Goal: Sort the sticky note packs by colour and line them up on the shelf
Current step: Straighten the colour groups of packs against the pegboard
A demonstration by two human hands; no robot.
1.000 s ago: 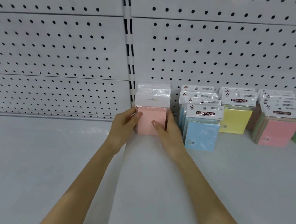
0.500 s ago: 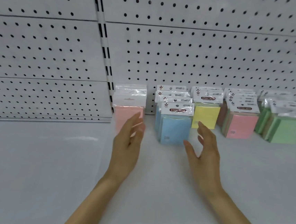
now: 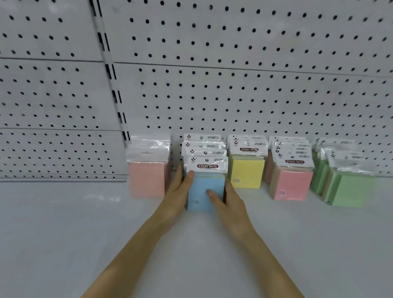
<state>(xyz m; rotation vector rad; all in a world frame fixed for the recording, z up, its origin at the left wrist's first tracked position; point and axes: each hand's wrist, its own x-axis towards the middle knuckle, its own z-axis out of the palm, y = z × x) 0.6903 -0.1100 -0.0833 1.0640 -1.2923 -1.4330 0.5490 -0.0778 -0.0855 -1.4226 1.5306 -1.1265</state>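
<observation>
Pale-blue paper in clear wrap, under a white header card printed "STICKY NOTE", makes up the front blue pack [image 3: 206,195], which stands upright at the head of a short blue row on the white shelf [image 3: 62,236]. The left hand [image 3: 179,191] and right hand [image 3: 232,204] clasp it from either side, thumbs laid on its face. Just left stands a pale pink pack [image 3: 148,179] with a blank header. To the right stand yellow packs [image 3: 246,174], deeper pink packs [image 3: 291,185] and green packs [image 3: 348,191], all before the pegboard [image 3: 244,93].
</observation>
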